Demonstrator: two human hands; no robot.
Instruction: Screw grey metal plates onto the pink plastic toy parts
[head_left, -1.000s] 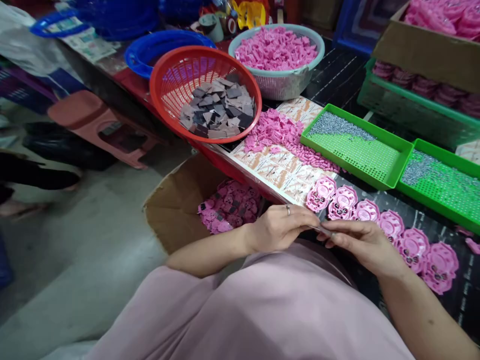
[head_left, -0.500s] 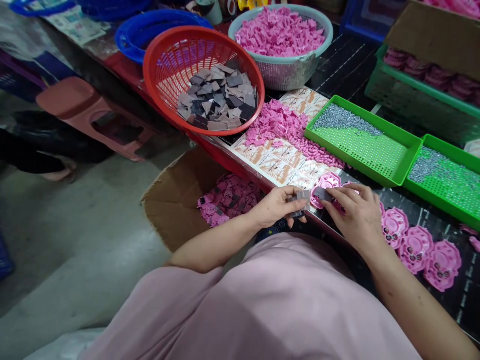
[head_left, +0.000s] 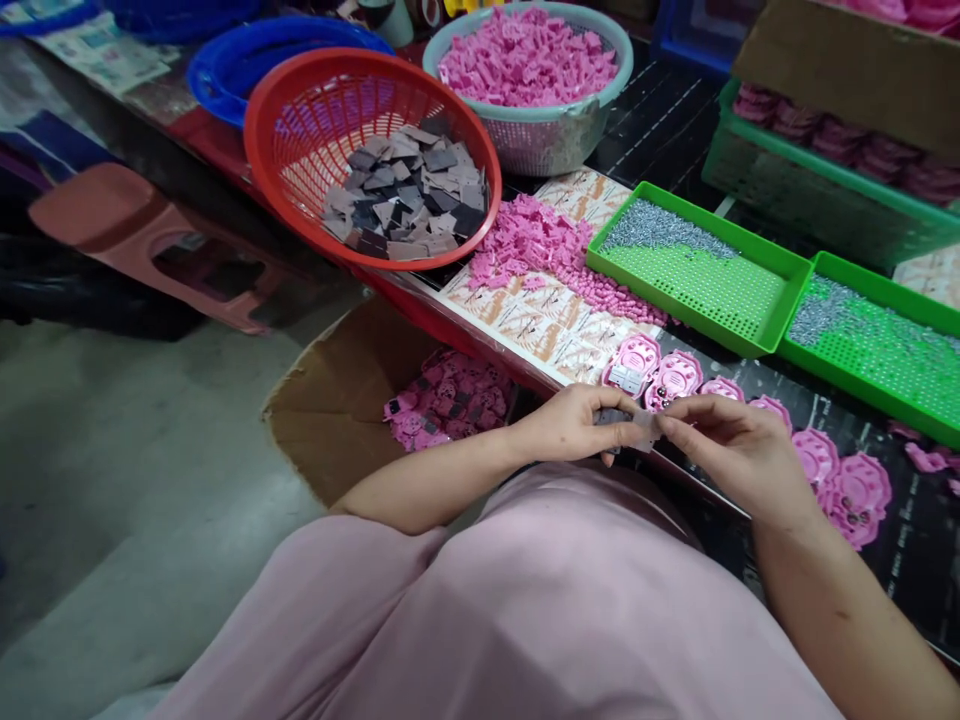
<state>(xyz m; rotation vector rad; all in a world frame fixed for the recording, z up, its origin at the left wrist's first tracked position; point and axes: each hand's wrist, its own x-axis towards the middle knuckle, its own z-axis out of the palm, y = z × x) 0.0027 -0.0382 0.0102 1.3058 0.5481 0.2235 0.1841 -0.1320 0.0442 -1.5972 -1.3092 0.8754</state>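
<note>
Small grey squares (head_left: 628, 420): a thin stack pinched between the fingertips of the left hand (head_left: 574, 425) and the right hand (head_left: 731, 450), at the table's near edge; just beyond, a row of pink round casings (head_left: 679, 375). Red basket (head_left: 300, 130) of grey squares behind; cardboard box (head_left: 337, 410) of pink parts below.

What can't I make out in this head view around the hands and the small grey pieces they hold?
- Small grey square pieces: pinched between left hand and right hand; the fingers hide how many.
- Row of pink round plastic shells: the right hand covers the middle ones.
- Second green perforated tray: cut off by the right edge.
- Brown cardboard box of pink parts: the table edge hides its far side.
</note>
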